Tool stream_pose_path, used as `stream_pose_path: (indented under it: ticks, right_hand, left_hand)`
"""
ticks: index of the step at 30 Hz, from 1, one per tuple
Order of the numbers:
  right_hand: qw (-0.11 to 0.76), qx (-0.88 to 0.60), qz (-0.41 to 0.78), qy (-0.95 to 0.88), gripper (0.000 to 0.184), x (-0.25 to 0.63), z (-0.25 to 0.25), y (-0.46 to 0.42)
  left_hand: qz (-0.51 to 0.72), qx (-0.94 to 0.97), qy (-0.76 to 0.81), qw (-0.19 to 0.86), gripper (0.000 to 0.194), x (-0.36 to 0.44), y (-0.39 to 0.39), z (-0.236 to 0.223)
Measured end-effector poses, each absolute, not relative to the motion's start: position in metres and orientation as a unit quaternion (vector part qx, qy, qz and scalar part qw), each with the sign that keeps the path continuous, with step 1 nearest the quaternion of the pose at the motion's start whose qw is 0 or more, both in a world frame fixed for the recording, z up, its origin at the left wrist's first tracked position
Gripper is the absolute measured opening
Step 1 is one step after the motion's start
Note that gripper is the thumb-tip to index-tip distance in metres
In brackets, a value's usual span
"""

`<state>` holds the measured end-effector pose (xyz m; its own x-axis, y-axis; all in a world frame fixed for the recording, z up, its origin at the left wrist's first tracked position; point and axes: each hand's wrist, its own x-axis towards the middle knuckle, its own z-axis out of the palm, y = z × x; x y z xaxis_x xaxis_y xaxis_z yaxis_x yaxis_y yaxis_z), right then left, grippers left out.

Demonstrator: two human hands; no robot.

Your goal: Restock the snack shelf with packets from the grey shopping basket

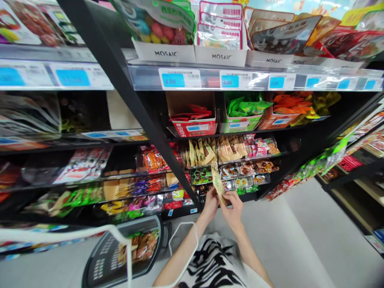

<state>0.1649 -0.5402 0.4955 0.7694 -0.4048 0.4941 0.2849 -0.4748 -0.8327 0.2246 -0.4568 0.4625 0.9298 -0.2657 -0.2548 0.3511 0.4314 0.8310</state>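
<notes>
Both of my hands hold one slim, beige snack packet (pixel 218 185) with green print, tilted upright in front of the lower shelves. My left hand (pixel 211 203) grips its lower left side. On the lower right side, my right hand (pixel 232 204) has its fingers closed on the same packet. Beyond it, similar beige packets (pixel 199 153) stand in a clear bin, and more beige packets (pixel 232 148) fill the bin to its right. The packet's lower end is partly hidden by my fingers.
A dark shopping basket (pixel 99 256) with a white handle (pixel 114 228) stands at the lower left, holding several packets. A black shelf post (pixel 144 108) slants past on the left. Red (pixel 192 126), green (pixel 243 124) and orange (pixel 279 120) boxes sit above. Grey floor (pixel 288 236) lies to the right.
</notes>
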Motion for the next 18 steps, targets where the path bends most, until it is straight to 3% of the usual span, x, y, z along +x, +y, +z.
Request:
stream_pose_path:
  ticks: [8, 14, 16, 18]
  right_hand:
    - [0.539, -0.807, -0.216, 0.109, 0.038, 0.212, 0.496, -0.562]
    - [0.554, -0.796, -0.227, 0.089, 0.042, 0.293, 0.504, -0.543]
    - [0.529, -0.819, -0.211, 0.07, 0.043, 0.321, 0.507, -0.537]
    - [0.478, -0.848, -0.22, 0.059, 0.042, 0.344, 0.51, -0.532]
  left_hand:
    - [-0.077, 0.445, 0.116, 0.884, 0.047, 0.212, -0.442, 0.449]
    - [-0.324, 0.54, 0.01, 0.777, 0.054, 0.137, -0.447, 0.401]
    - [-0.421, 0.571, -0.08, 0.7, 0.051, 0.117, -0.443, 0.392]
    - [-0.443, 0.618, -0.165, 0.628, 0.044, 0.109, -0.438, 0.386]
